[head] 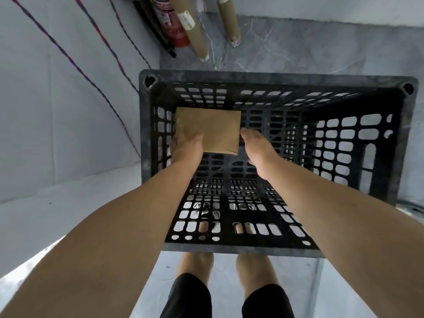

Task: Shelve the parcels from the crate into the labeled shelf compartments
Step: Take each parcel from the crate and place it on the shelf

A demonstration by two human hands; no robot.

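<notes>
A flat brown paper parcel (211, 128) lies inside the black slotted plastic crate (275, 76), near its far left corner. My left hand (187, 148) grips the parcel's near left corner, thumb on top and fingers hidden beneath. My right hand (258, 149) reaches down at the parcel's right edge, fingertips touching it; whether they curl round the edge is hidden. No other parcel shows in the crate. The shelf is out of view.
The crate stands on a grey marble floor (321, 47) beside a white sheet-covered surface (57, 111) on the left. A red fire extinguisher (172, 21) and two cardboard tubes (195, 28) lean in the far corner. My legs stand just behind the crate's near rim.
</notes>
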